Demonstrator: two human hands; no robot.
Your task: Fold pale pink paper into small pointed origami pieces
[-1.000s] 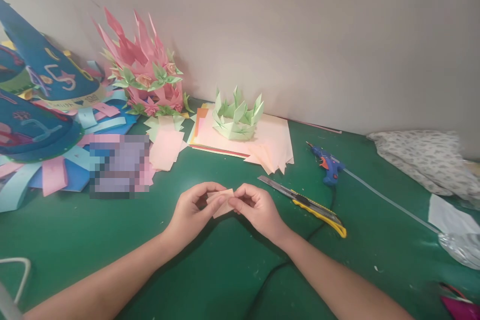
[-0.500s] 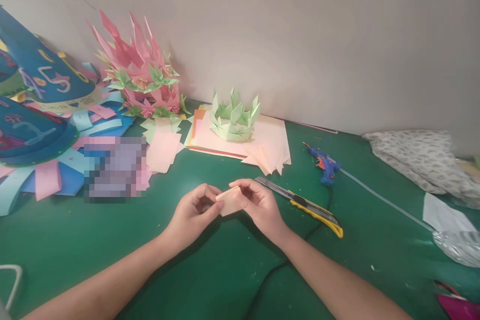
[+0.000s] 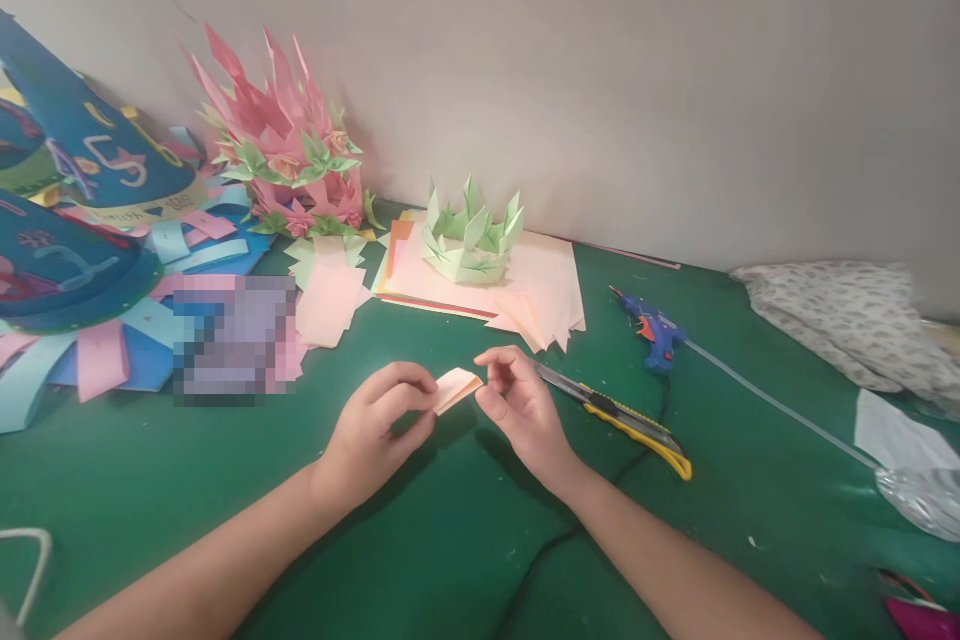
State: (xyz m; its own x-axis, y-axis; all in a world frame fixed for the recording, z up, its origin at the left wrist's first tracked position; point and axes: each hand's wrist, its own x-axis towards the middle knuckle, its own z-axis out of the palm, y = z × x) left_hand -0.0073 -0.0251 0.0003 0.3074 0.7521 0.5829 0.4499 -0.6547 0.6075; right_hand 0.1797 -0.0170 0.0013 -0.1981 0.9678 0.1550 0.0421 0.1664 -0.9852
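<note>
My left hand (image 3: 386, 415) pinches a small folded piece of peach paper (image 3: 457, 388) by its left end, above the green table. My right hand (image 3: 525, 410) is at the paper's right end with thumb and fingers apart, gripping nothing. Whether a fingertip of it still touches the paper I cannot tell. Beyond both hands lies a stack of coloured paper sheets (image 3: 409, 288), with a pale green folded-paper crown (image 3: 469, 255) standing on it. Several folded peach pieces (image 3: 525, 318) rest at its front right corner.
A yellow utility knife (image 3: 626, 425) lies right of my right hand, its blade out. Behind it are a blue glue gun (image 3: 654, 330) and its cord. Pink paper crowns (image 3: 289, 160), blue cone hats (image 3: 112, 155) and paper pieces (image 3: 330, 305) fill the left. Patterned cloth (image 3: 825, 310) lies far right.
My right fingers have come off the paper and spread. The left hand keeps its pinch, and the paper has turned so that its folded end faces right.
</note>
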